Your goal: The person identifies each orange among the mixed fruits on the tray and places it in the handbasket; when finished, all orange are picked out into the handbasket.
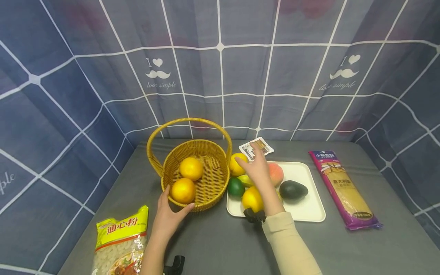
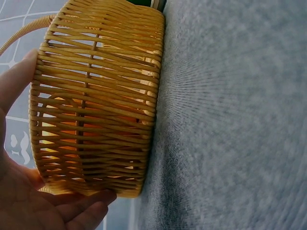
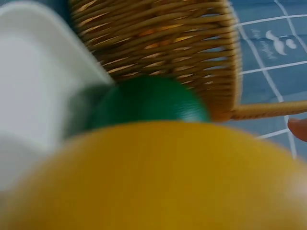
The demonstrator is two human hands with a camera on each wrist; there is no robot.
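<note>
My left hand [image 1: 168, 217] holds the near left side of a round wicker basket [image 1: 213, 179], thumb at the rim and fingers against the wall; the left wrist view shows its fingers [image 2: 88, 211] on the weave. Two oranges [image 1: 191, 169] lie inside the basket. Over a white tray [image 1: 314, 206], my right hand [image 1: 258, 168] reaches out with extended fingers and spread thumb, holding nothing visible. Beneath and around it are a yellow fruit [image 1: 238, 165], a green fruit [image 1: 236, 187], an orange-yellow fruit [image 1: 252, 199], a peach [image 1: 275, 173] and a partly hidden banana [image 1: 245, 180].
A dark avocado [image 1: 293, 190] lies on the tray's right half. Behind the tray is a small white packet [image 1: 264, 146]. A pasta bag [image 1: 120, 240] lies front left, a spaghetti packet [image 1: 343, 187] at the right. The tall basket handle [image 1: 192, 119] arches up; checked cloth encloses the table.
</note>
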